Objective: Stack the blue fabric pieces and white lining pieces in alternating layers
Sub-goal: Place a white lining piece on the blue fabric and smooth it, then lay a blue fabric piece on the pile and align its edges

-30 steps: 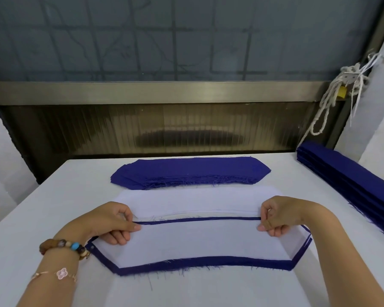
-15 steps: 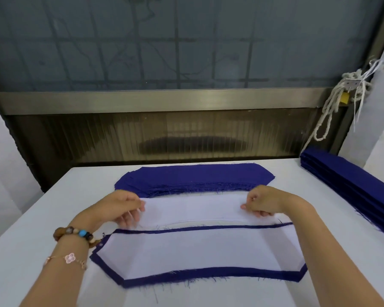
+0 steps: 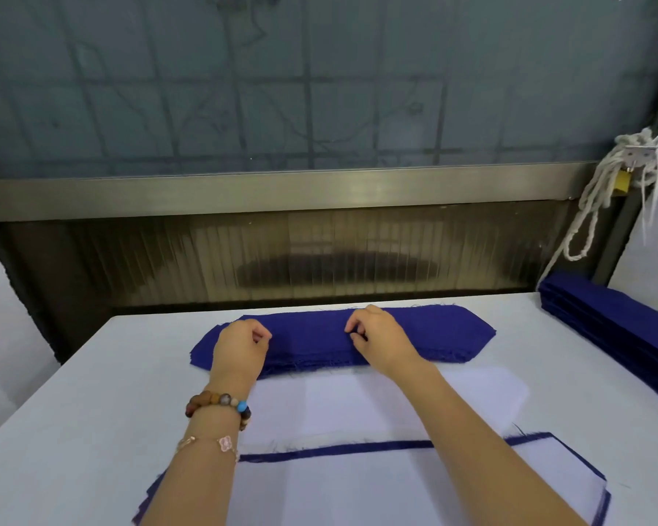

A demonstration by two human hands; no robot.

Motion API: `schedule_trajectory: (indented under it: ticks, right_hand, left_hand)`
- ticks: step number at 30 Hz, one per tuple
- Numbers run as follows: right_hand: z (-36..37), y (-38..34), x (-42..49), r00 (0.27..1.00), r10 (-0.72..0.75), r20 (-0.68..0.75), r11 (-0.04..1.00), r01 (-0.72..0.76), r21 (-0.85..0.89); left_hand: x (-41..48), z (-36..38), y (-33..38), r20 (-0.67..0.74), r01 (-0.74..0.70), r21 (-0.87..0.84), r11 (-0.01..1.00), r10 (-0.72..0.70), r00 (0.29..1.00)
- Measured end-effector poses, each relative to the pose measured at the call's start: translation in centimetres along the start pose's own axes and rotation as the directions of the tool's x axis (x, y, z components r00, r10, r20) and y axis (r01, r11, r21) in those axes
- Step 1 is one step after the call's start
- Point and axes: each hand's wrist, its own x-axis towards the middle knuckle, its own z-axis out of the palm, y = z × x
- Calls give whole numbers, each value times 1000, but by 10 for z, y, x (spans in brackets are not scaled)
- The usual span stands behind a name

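Both hands are out over the far pile of dark blue, long, frayed-edged fabric pieces (image 3: 434, 336) at the back of the white table (image 3: 92, 392). The left hand (image 3: 240, 345) and right hand (image 3: 378, 337) rest on its top piece with fingers curled in. I cannot tell whether either has caught a layer. Nearer lies a sheaf of white lining pieces (image 3: 358, 408). Nearest is the layered stack (image 3: 396, 487), white lining on top with a blue border showing. A folded blue fabric pile (image 3: 616, 324) sits at the right.

White table (image 3: 92, 392) bears blue fabric pile (image 3: 445, 336), white lining pieces (image 3: 339, 408), layered stack (image 3: 358, 491).
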Motion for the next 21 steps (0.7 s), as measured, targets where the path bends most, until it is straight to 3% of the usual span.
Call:
schedule_trajectory:
  ticks: [7, 15, 18, 21]
  right_hand:
    - [17, -8, 23, 989, 148, 28, 969, -151, 197]
    - [29, 5, 20, 992, 112, -61, 978, -99, 182]
    - [30, 5, 20, 994, 87, -68, 989, -78, 129]
    - [30, 3, 21, 995, 80, -58, 995, -76, 69]
  left_hand:
    - [11, 14, -2, -99, 173, -27, 985, -175, 980]
    - [8, 26, -17, -206, 48, -144, 988, -77, 976]
    - [6, 24, -20, -237, -34, -53, 998, 21, 971]
    - [6, 24, -22, -247, -3, 99, 995, 28, 969]
